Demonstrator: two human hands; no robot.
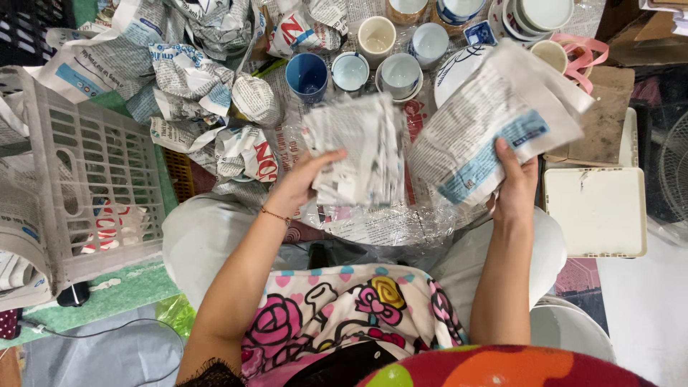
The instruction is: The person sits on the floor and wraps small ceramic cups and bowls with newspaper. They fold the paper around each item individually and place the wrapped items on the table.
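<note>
A: Head cam, what's in the hands?

B: Left hand [304, 183] is clamped on a newspaper-wrapped bundle [358, 150], thumb on top, fingers hidden under it. Bundle sits just above & right of the palm, over the lap, near the front edge of the plastic-covered work surface [387, 226].

A: And the right?

B: Right hand [514, 186] is closed on a loose stack of newspaper sheets [494, 118], thumb pressed on the lower edge w/ the blue strip. Sheets fan up & left from the hand, tilted, covering part of a white plate [455, 68] behind.

A: Bundle & sheets touching?

B: No, side by side w/ a narrow gap btwn them.

A: Around them?

B: Blue cup [307, 74] and several pale cups [400, 74] toward the far edge of the surface. Crumpled newspaper pile [201, 79] at the far-left part. White plastic crate [86, 186] off the left edge, tipped on its side w/ paper inside. Flat white tray [596, 211] off the right edge, just beside the right hand.
</note>
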